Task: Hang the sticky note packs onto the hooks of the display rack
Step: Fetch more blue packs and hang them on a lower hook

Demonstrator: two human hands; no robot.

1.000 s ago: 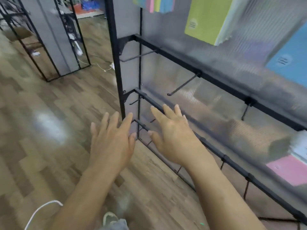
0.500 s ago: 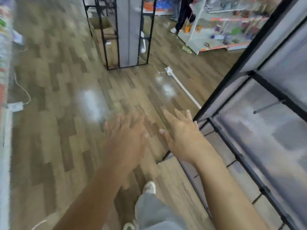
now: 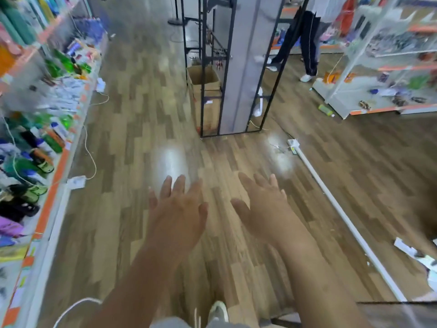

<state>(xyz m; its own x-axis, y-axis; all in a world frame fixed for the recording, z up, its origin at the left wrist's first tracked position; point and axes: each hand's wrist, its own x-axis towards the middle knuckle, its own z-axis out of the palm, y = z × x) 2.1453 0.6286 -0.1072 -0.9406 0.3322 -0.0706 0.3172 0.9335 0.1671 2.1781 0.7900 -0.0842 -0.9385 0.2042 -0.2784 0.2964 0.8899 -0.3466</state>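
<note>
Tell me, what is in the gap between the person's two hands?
Nothing is held there: in the head view, only wooden floor shows between the open left hand and right hand.

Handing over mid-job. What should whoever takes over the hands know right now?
Left hand: open, empty, held out over the wood floor.
Right hand: open, empty, alongside the left.
Sticky note packs: none in view.
A black-framed rack stands ahead with a cardboard box by it; the box's contents cannot be seen.
Done: no hung packs visible, so progress cannot be judged.
Left: find packs, pick one up, hang it on a hook.
</note>
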